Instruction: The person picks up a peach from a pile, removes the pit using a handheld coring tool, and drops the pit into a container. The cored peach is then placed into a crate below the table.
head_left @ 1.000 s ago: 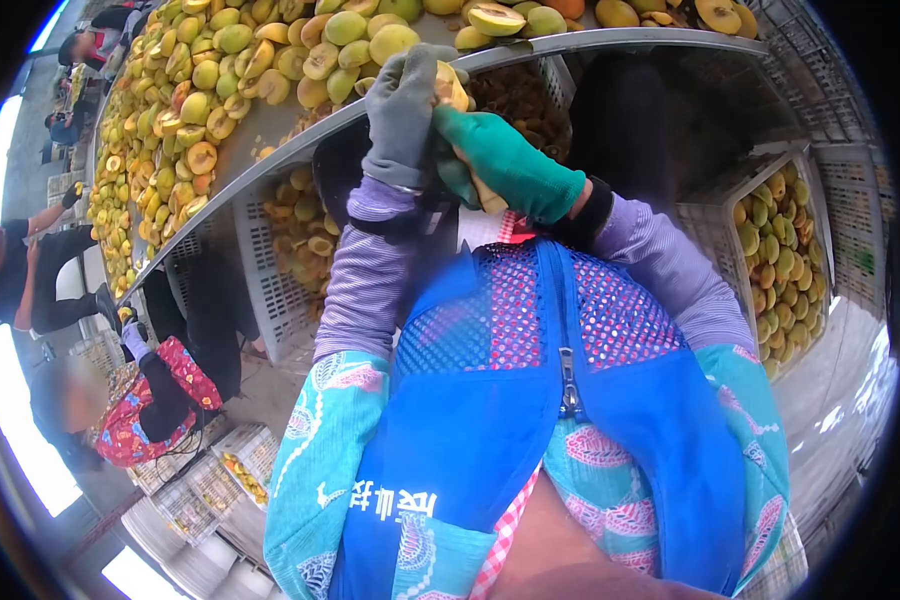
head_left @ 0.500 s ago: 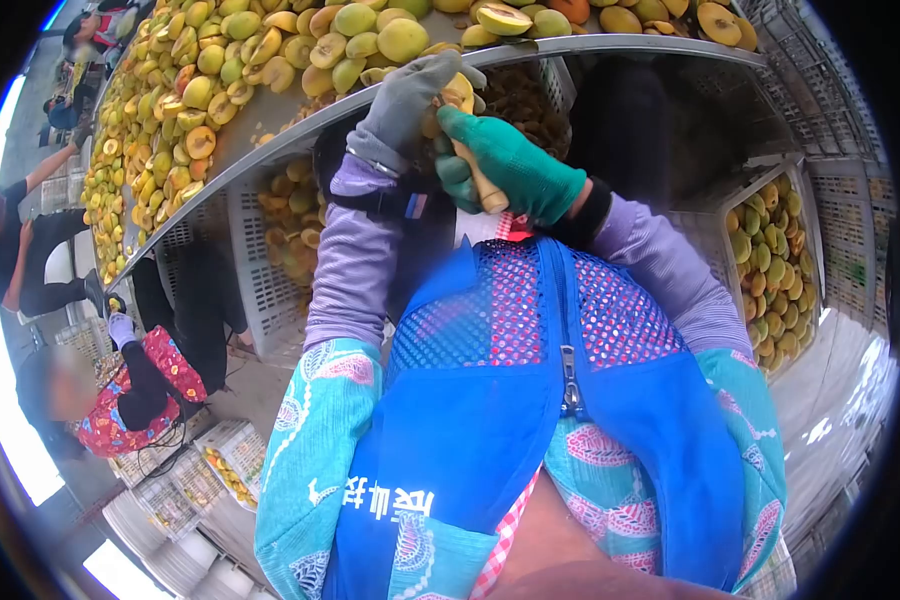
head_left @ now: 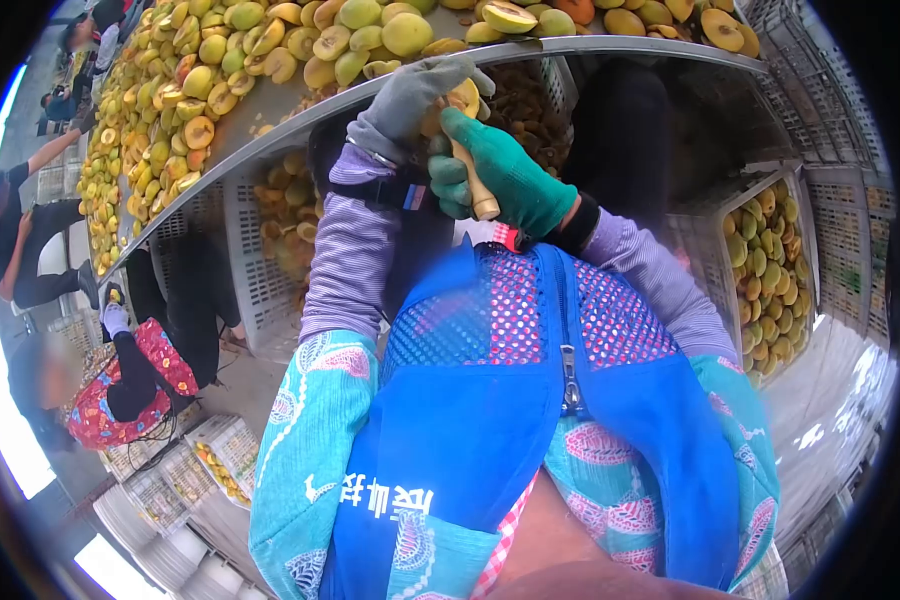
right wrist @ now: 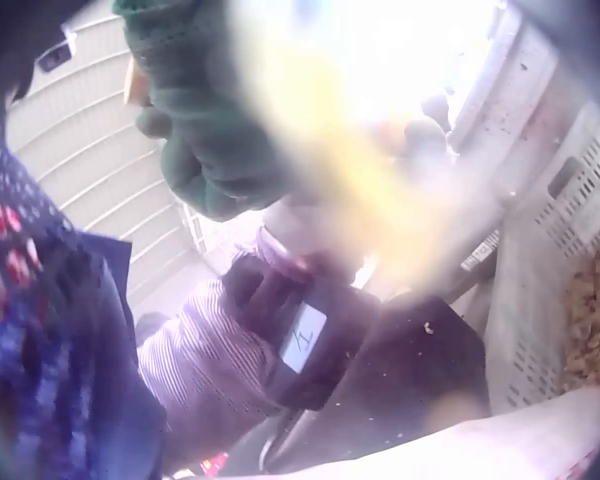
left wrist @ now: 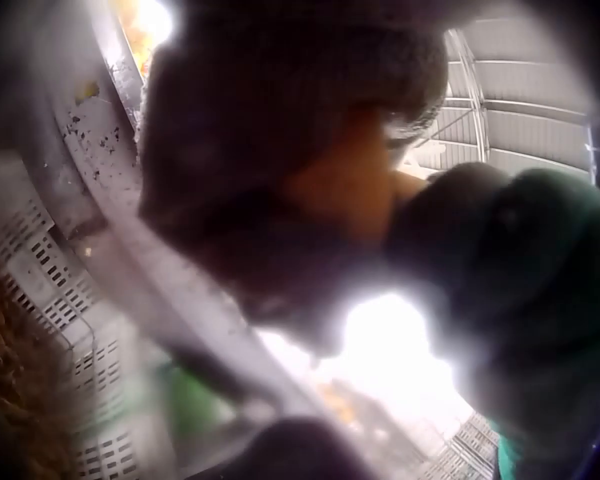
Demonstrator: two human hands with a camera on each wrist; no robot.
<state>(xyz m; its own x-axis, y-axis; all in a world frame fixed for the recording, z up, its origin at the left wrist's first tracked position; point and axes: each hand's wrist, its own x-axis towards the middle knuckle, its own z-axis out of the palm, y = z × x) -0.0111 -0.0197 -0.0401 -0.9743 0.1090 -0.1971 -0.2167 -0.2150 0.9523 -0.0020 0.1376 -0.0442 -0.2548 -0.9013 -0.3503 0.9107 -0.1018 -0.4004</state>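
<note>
Evidently mid-cut, at near rim of steel table point(head_left: 620, 44): left hand point(head_left: 410, 95) curled round yellow fruit point(head_left: 462, 97); right hand point(head_left: 500, 170) clenched on wooden-handled tool point(head_left: 480, 195), blade hidden, probably inside fruit. Needed next: steady grip, controlled twist.

The left arm point(head_left: 355, 250) and right arm point(head_left: 660, 285) are reaching up toward 12 o'clock, with the wrists sitting close together. The left hand point(head_left: 410, 100), grey-gloved, is curling its fingers in a grip. The right hand point(head_left: 505, 175), green-gloved, is clenching in a tight fist at 4 o'clock of it, the two touching.
</note>
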